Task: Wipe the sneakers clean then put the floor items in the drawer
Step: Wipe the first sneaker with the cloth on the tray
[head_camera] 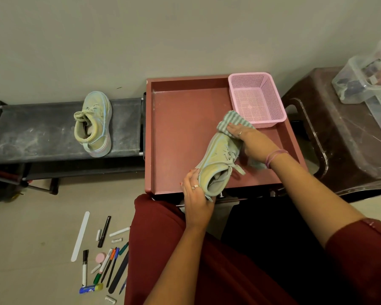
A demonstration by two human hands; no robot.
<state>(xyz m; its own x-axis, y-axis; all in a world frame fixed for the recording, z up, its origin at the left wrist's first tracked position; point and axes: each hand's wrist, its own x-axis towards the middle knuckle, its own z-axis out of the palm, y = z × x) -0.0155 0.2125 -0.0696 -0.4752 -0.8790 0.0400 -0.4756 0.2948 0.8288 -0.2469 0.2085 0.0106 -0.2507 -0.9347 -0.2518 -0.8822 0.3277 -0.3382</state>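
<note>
- Two pale grey-green lace-up sneakers are seen: one sneaker (218, 164) is held over the open reddish-brown drawer (180, 128), the other sneaker (94, 124) is laid on a dusty black fabric rack (42, 130).
- The held sneaker is angled, toe toward the one pink plastic mesh basket (256, 99), heel toward the person.
- Its heel is gripped by the left hand (195, 194).
- One striped green cloth (231, 122) is pressed on the toe by the right hand (248, 139), fingers curled round it.
- Pens and markers (103, 258), roughly a dozen, are scattered on the floor.

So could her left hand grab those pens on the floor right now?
Probably not at once: the left hand grips the sneaker heel. The pens lie uncovered on the floor beside her knee.
</note>
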